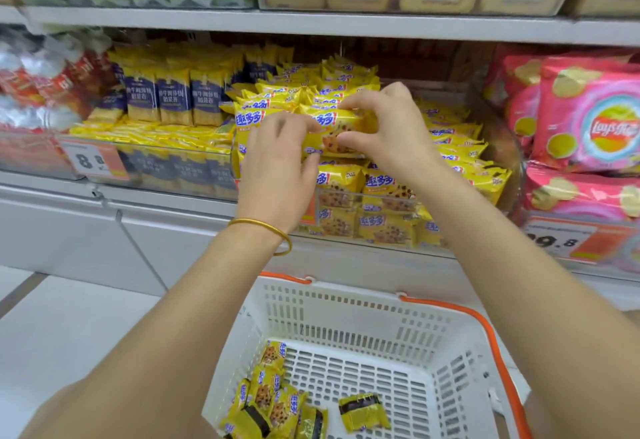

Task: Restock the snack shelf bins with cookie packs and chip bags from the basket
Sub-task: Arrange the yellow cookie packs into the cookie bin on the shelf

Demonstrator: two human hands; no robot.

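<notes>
Both hands on one cookie pack (341, 125), held flat over the front of the yellow-pack bin (388, 198), mid shelf (166, 196). Left hand (277, 161) grip is clamped on the pack's left end. Right hand (391, 127) grip pinches the right end, thumb under, fingers on top. The two-ended hold likely keeps it level so it lands face-out. The bin is heaped above its front wall, so there's a slide-off risk. Basket (346, 314) sits directly below the shelf edge for short reaches. A few packs (270, 400) lie in its near-left corner.
</notes>
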